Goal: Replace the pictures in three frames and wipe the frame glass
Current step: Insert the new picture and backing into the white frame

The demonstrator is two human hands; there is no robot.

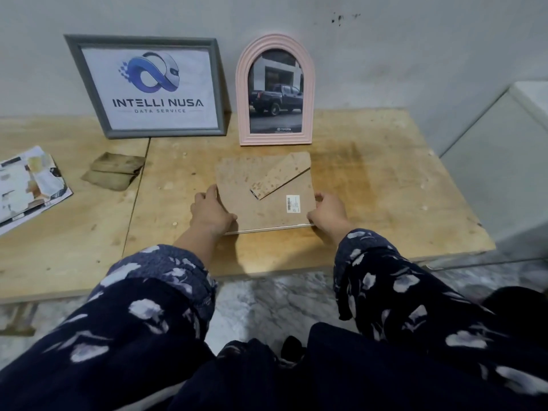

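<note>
**Carefully now: a frame lying on its glass, held at both sides**

Here the third frame (264, 192) lies face down near the front middle of the wooden table (385, 185), so only its brown backing board shows, with the folded stand leg (281, 175) and a small barcode sticker (293, 203). A thin pale edge of the frame shows under the board on the near side.

The left hand (211, 213) grips the left edge, its thumb on the board and its fingers curled round the side. The right hand (327, 213) holds the right edge in the same way, near the near corner.

I judge the frame to be light and stiff, but its front is probably glass, so it is fragile and should not be dropped or twisted. The backing board looks thin, worn and spotted; it may bend or crack if it is pulled at one corner only. The better places to hold are the two side edges, as now. I cannot see tabs or clips that keep the board in.

Behind it, a pink arched frame (275, 89) with a picture of a truck and a grey frame (145, 84) with a logo lean on the wall. To the left lie a folded brownish cloth (114, 170) and a pile of loose pictures (26, 185).
</note>
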